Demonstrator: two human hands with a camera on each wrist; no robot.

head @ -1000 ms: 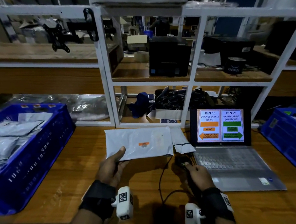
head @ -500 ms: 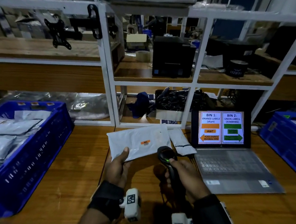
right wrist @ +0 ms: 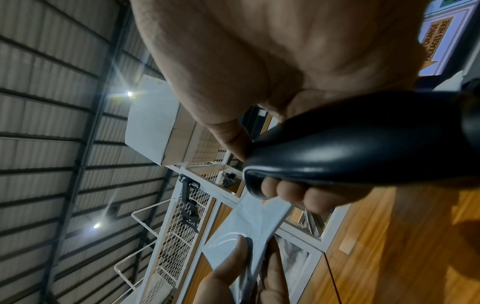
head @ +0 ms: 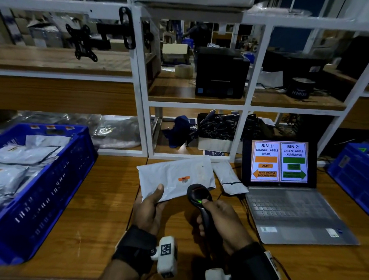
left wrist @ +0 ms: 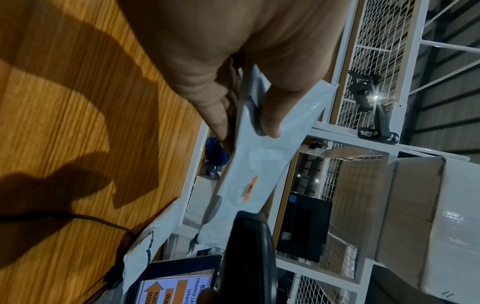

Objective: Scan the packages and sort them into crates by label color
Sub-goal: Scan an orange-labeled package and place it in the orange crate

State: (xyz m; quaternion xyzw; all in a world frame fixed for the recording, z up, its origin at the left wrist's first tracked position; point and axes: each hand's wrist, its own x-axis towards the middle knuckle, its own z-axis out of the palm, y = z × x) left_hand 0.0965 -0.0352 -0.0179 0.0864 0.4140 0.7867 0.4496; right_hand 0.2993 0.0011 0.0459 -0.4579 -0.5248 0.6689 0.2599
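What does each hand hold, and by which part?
Left hand pinches the white package at its near corner. Right hand grips the scanner by its handle.

- I can't read the print on the package's orange label; it's too small.
- The scanner has its handle buried in my right hand.
- The right crate is cut off by the edge.

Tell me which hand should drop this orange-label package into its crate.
Left. The left hand already grips the package, and the blue crate holding other packages sits on its side; the right hand holds the scanner.
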